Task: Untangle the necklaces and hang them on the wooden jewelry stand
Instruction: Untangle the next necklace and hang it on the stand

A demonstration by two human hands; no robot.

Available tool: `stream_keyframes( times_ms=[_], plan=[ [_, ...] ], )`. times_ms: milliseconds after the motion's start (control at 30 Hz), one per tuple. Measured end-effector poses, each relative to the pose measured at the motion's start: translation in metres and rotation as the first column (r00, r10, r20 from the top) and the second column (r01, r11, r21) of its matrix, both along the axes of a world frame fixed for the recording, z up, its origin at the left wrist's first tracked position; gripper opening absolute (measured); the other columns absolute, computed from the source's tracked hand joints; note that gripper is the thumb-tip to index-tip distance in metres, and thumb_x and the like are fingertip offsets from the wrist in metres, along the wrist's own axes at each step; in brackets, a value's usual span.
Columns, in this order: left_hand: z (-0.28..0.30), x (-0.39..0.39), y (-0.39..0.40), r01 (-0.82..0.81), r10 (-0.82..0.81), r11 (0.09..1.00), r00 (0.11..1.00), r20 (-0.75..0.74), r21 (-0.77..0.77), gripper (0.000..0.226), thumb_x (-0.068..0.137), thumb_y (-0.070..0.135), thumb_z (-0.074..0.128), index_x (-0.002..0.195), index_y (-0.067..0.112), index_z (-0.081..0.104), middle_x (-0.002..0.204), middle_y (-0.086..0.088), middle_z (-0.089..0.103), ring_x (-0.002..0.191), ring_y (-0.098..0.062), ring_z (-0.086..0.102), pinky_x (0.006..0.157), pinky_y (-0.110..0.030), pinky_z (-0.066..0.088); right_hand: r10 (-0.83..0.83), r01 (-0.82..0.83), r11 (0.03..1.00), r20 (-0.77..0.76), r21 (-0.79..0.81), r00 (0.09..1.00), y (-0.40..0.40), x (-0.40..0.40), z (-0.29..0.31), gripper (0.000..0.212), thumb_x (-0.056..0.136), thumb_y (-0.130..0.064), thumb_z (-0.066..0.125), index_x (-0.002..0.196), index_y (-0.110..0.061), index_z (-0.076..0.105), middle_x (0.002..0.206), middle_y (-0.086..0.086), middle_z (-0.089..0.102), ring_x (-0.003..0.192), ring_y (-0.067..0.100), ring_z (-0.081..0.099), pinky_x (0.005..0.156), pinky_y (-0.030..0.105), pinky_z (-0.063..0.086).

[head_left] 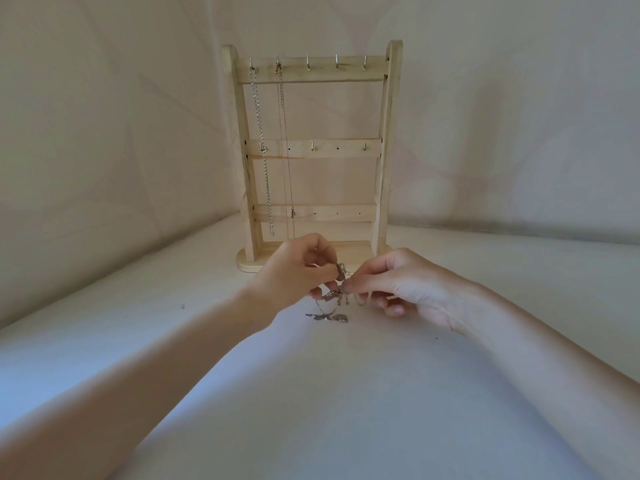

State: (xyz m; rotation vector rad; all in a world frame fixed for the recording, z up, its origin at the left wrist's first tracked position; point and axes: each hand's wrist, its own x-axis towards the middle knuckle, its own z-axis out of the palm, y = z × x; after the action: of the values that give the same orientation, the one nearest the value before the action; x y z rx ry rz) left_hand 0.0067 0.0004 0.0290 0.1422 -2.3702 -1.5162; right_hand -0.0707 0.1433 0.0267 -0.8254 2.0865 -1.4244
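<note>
Your left hand [294, 271] and right hand [398, 285] each pinch the tangle [337, 292] between them, held just above the surface, at 6 o'clock from the stand [388, 133], probably so loops can be teased apart. Two chains [263, 150] already hang from its 11 o'clock hooks.

Left hand [294, 271] and right hand [398, 285] meet, fingers pinched.

Left hand [294, 271] and right hand [398, 285] pinch a tangled silver chain necklace cluster [334, 299] before the pale wooden jewelry stand [313, 150], two chains hanging there
</note>
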Motion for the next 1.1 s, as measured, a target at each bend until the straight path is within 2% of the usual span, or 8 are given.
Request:
stream_keyframes(
  times_ms=[100, 267, 400, 500, 567, 767, 933, 1100],
  plan=[
    [0.0039, 0.0020, -0.0037, 0.001, -0.006, 0.991, 0.999, 0.032, 0.137, 0.017, 0.085, -0.003, 0.057, 0.078, 0.012, 0.051, 0.067, -0.003, 0.063, 0.046, -0.003, 0.052, 0.043, -0.013, 0.039, -0.059, 0.059, 0.992, 0.004, -0.109, 0.998, 0.0002, -0.0028, 0.0005, 0.008, 0.078, -0.014, 0.071, 0.077, -0.006, 0.071, 0.064, 0.001, 0.062, 0.048, 0.009, 0.044, 0.037, 0.017, 0.028],
    [0.0020, 0.0003, -0.0070, 0.002, -0.007, 0.998, 0.995, 0.099, 0.057, 0.019, 0.081, -0.001, 0.060, 0.081, 0.015, 0.051, 0.069, 0.000, 0.068, 0.048, -0.004, 0.049, 0.048, -0.015, 0.040, -0.151, 0.157, 0.964, 0.044, -0.214, 0.988, 0.0032, -0.0084, 0.0028, 0.010, 0.085, -0.015, 0.064, 0.078, -0.009, 0.068, 0.049, -0.004, 0.050, 0.038, 0.006, 0.038, 0.036, 0.015, 0.025],
    [0.0001, -0.0012, -0.0067, 0.011, -0.013, 1.000, 0.991, 0.130, 0.020, 0.016, 0.081, 0.002, 0.062, 0.083, 0.017, 0.057, 0.073, -0.002, 0.067, 0.061, -0.012, 0.049, 0.055, -0.018, 0.042, -0.150, 0.144, 0.973, -0.022, -0.180, 0.988, 0.0018, -0.0059, 0.0031, 0.012, 0.085, -0.017, 0.061, 0.075, -0.012, 0.066, 0.040, -0.008, 0.034, 0.036, 0.007, 0.027, 0.037, 0.018, 0.018],
    [0.0013, 0.0006, -0.0061, 0.037, -0.042, 0.999, 0.990, 0.136, 0.038, 0.017, 0.080, 0.002, 0.064, 0.087, 0.017, 0.059, 0.075, -0.001, 0.067, 0.061, -0.010, 0.051, 0.057, -0.017, 0.043, -0.124, 0.119, 0.978, -0.021, -0.169, 0.992, 0.0020, -0.0056, 0.0034, 0.011, 0.084, -0.017, 0.063, 0.075, -0.013, 0.067, 0.039, -0.007, 0.029, 0.035, 0.007, 0.021, 0.040, 0.020, 0.013],
    [0.0030, 0.0018, -0.0056, 0.045, -0.055, 0.996, 0.991, 0.126, 0.083, 0.018, 0.079, 0.003, 0.067, 0.089, 0.016, 0.059, 0.077, -0.001, 0.069, 0.061, -0.007, 0.055, 0.057, -0.016, 0.045, -0.098, 0.095, 0.987, -0.017, -0.132, 0.995, 0.0024, -0.0055, 0.0029, 0.007, 0.081, -0.020, 0.068, 0.081, -0.013, 0.070, 0.039, -0.007, 0.029, 0.036, 0.007, 0.022, 0.041, 0.020, 0.014],
    [0.0052, 0.0038, -0.0038, 0.053, -0.066, 0.986, 0.995, 0.079, 0.161, 0.019, 0.080, 0.000, 0.066, 0.088, 0.014, 0.058, 0.068, 0.002, 0.068, 0.053, -0.002, 0.055, 0.048, -0.012, 0.043, -0.050, 0.051, 0.997, 0.013, -0.063, 0.999, 0.0027, -0.0052, 0.0016, 0.024, 0.072, -0.023, 0.075, 0.088, -0.006, 0.070, 0.039, -0.006, 0.030, 0.036, 0.007, 0.022, 0.039, 0.019, 0.014],
    [0.0069, 0.0049, -0.0022, 0.047, -0.055, 0.987, 0.997, 0.053, 0.151, 0.018, 0.081, -0.001, 0.064, 0.084, 0.014, 0.055, 0.069, -0.003, 0.064, 0.045, -0.003, 0.050, 0.044, -0.010, 0.039, -0.052, 0.058, 0.996, 0.093, -0.061, 0.994, 0.0015, -0.0053, 0.0029, 0.016, 0.075, -0.016, 0.073, 0.085, -0.007, 0.064, 0.038, -0.008, 0.031, 0.035, 0.007, 0.021, 0.034, 0.017, 0.017],
    [0.0065, 0.0044, -0.0030, 0.032, -0.039, 0.992, 0.998, 0.051, 0.126, 0.021, 0.079, 0.000, 0.067, 0.081, 0.015, 0.051, 0.062, 0.005, 0.066, 0.043, -0.003, 0.050, 0.042, -0.010, 0.036, -0.077, 0.079, 0.996, 0.057, -0.037, 0.995, 0.0002, -0.0022, 0.0032, 0.016, 0.076, -0.014, 0.071, 0.089, -0.006, 0.066, 0.038, -0.008, 0.032, 0.035, 0.007, 0.022, 0.036, 0.017, 0.017]
  ],
)
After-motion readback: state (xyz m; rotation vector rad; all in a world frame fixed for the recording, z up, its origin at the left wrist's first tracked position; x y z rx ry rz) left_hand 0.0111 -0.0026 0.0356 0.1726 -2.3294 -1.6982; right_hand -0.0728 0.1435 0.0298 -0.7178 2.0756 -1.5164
